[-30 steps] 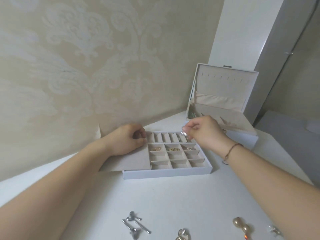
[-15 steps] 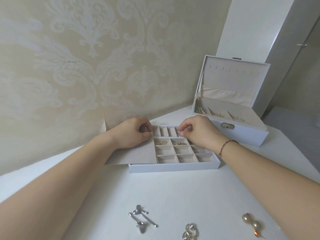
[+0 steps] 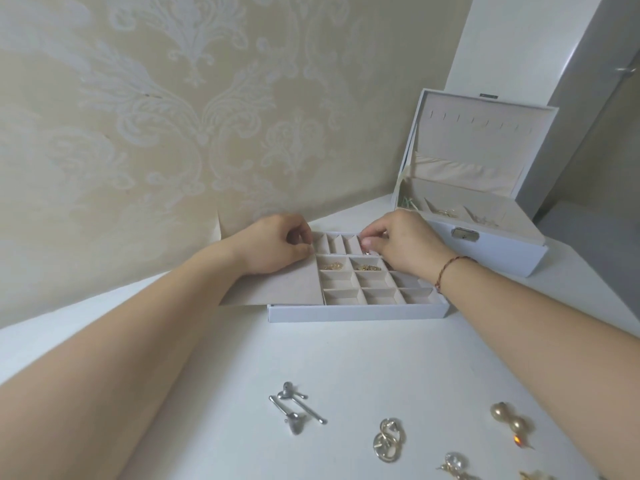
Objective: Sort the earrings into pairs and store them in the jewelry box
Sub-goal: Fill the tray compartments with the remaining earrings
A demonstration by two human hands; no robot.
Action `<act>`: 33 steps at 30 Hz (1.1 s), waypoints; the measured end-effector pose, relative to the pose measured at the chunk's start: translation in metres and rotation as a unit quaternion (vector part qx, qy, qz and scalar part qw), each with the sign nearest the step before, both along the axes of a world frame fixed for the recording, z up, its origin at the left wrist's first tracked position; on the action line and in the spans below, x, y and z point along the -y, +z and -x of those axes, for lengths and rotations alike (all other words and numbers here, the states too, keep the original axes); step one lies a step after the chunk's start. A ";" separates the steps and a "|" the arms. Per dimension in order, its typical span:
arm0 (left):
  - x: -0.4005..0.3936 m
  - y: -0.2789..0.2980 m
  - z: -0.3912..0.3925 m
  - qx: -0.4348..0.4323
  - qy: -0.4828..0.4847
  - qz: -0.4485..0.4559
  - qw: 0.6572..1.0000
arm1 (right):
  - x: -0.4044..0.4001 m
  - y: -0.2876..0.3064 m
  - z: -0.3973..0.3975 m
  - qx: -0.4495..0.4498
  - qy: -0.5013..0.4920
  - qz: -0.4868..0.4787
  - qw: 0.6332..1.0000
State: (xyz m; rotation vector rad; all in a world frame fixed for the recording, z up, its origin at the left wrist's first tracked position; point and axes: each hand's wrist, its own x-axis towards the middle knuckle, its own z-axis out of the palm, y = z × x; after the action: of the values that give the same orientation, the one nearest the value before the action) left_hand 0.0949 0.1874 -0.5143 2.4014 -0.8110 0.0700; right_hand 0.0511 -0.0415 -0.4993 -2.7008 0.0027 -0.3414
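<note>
The left hand (image 3: 277, 247) presses the flap (image 3: 277, 289) flat, fingers curled on it, steadying the tray (image 3: 356, 311) near the table's (image 3: 346, 358) far edge. The right hand (image 3: 398, 244) pinches a small earring (image 3: 366, 251) over a back slot. More earrings (image 3: 388, 439) wait along the near edge.

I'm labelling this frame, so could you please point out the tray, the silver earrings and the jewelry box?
tray (image 3: 356, 312): head view, its white front wall.
silver earrings (image 3: 294, 405): head view, where the pair's bars lie together.
jewelry box (image 3: 498, 252): head view, its white front wall.
</note>
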 end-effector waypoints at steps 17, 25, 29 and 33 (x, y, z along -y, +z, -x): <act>0.000 -0.001 0.000 -0.002 0.000 0.003 1.000 | -0.118 0.004 0.180 -0.054 0.200 0.233 0.950; -0.001 -0.001 -0.001 -0.005 0.000 0.004 1.000 | -0.102 -0.024 0.174 0.063 0.224 0.288 0.929; 0.000 -0.001 -0.001 -0.001 -0.002 0.006 1.000 | -0.087 0.001 0.151 0.026 0.212 0.191 0.958; 0.000 -0.002 -0.001 -0.002 -0.002 0.008 1.000 | -0.056 0.015 0.099 0.036 0.075 0.062 0.995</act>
State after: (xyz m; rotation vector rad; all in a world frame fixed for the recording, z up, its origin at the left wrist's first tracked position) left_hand 0.0960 0.1876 -0.5161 2.3848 -0.8100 0.0698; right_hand -0.0477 0.0149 -0.4843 -2.7876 -0.2492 -0.4039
